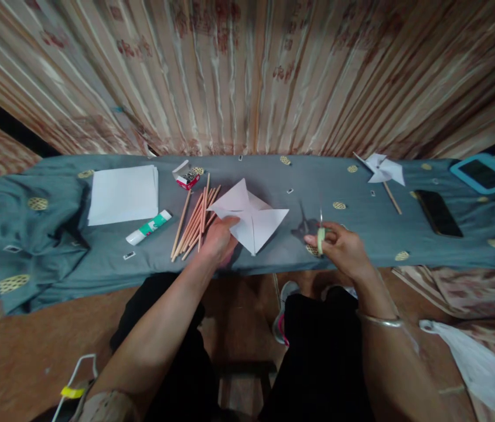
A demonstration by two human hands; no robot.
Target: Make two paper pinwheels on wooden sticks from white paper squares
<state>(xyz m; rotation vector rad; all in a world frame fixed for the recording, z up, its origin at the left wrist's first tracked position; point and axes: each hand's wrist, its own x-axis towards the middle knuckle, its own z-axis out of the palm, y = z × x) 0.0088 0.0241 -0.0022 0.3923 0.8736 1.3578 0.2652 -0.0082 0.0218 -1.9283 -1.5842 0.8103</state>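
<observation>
My left hand grips a white square of paper near its middle, thumb on top and the other fingers beneath. Slits run from the paper's corners toward the centre. Off to the right, my right hand is closed around the pale green handles of a pair of scissors; the blades point up and away, clear of the paper. A bundle of pinkish wooden sticks lies just left of the paper, partly behind my left hand.
A stack of white paper, a glue stick and a small open red box lie to the left. A finished paper pinwheel on a stick, a black phone and a blue-framed tablet lie right. A pleated curtain hangs behind.
</observation>
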